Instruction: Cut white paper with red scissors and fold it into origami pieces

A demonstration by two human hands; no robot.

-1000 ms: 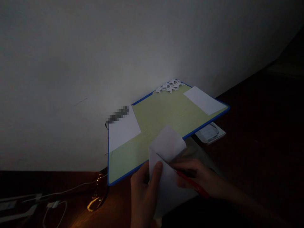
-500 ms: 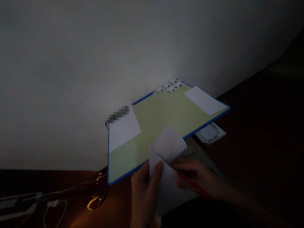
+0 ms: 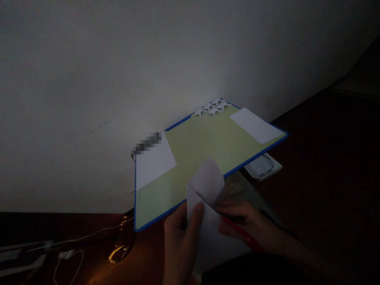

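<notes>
In dim light I hold a white sheet of paper over the near edge of a yellow-green board with a blue rim. My left hand pinches the sheet's left side, thumb on top. My right hand grips the sheet from the right and also keeps a red pen between its fingers. The sheet's upper flap is bent up and folded over the board's edge.
On the board lie a white sheet at left, another at the far right and several small folded paper shapes by the wall. A clear plastic item sits under the board's right edge. White cables trail at lower left.
The raised flap of the sheet has narrowed and swung left. My right hand shifted slightly left along the paper. My left hand has stayed put.
</notes>
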